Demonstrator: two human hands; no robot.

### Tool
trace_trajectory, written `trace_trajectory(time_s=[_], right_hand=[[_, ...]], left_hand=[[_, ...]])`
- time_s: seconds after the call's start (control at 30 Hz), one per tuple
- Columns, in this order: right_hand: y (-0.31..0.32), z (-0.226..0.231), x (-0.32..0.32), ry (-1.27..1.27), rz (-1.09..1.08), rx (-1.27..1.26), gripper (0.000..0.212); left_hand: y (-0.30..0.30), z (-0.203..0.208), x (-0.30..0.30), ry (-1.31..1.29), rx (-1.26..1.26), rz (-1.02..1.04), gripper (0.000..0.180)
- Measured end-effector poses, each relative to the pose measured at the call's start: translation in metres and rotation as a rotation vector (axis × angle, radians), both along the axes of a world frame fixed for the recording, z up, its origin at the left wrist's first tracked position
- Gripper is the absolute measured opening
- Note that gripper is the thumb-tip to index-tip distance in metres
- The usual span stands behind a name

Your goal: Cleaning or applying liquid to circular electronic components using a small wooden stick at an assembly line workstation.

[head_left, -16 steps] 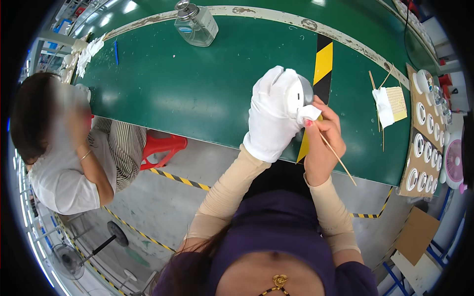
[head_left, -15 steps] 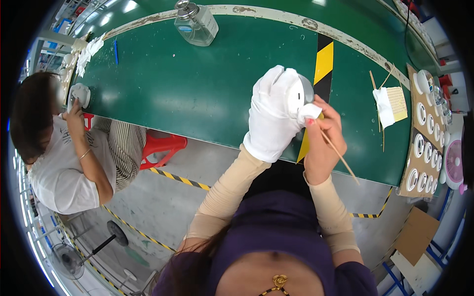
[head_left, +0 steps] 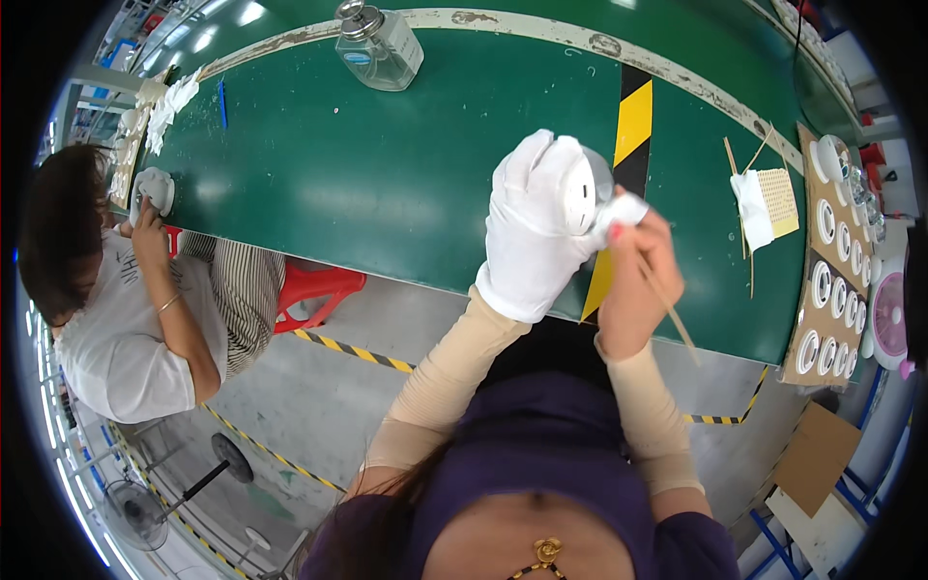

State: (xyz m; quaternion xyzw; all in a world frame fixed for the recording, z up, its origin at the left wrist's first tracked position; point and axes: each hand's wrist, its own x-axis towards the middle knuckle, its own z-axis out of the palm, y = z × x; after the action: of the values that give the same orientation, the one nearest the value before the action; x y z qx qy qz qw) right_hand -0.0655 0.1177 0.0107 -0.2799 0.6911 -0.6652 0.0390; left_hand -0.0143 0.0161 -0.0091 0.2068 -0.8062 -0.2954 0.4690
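Note:
My left hand (head_left: 532,237), in a white glove, is closed round a white round part (head_left: 578,201) with dark slots in its face. A greyish, see-through rim (head_left: 601,176) shows on the part's far side. My bare right hand (head_left: 638,285) pinches a thin wooden stick (head_left: 681,329), whose free end slants down toward me. A white cloth (head_left: 624,209) bunches at the fingertips of that hand, close against the part's right edge; whether it is wrapped on the stick is hidden. Both hands are over the table's near edge.
On the green table (head_left: 387,174) stands a glass bottle (head_left: 387,58) with a metal cap. To the right lie a white cloth (head_left: 752,208), sticks and a yellowish perforated pad (head_left: 777,198). Cardboard trays (head_left: 804,309) hold several white rings. A co-worker (head_left: 135,319) sits at left.
My right hand has shifted slightly right and turned, drawing the white cloth a little off the part's face. My left hand and the part have barely moved.

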Motion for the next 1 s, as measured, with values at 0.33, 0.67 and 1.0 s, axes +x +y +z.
trace_trajectory(time_s=[0.33,0.67,1.0], right_hand=[[-0.003,0.001,-0.002,0.042,0.063,-0.077,0.006],[-0.003,0.002,-0.002,-0.058,0.091,-0.113,0.008],[-0.006,0.019,-0.006,-0.071,0.062,0.015,0.007]], left_hand=[[0.000,0.000,-0.002,0.012,-0.018,0.014,0.074],[-0.002,0.000,-0.001,-0.007,-0.028,0.023,0.074],[-0.002,0.003,0.000,-0.042,-0.062,0.018,0.074]])
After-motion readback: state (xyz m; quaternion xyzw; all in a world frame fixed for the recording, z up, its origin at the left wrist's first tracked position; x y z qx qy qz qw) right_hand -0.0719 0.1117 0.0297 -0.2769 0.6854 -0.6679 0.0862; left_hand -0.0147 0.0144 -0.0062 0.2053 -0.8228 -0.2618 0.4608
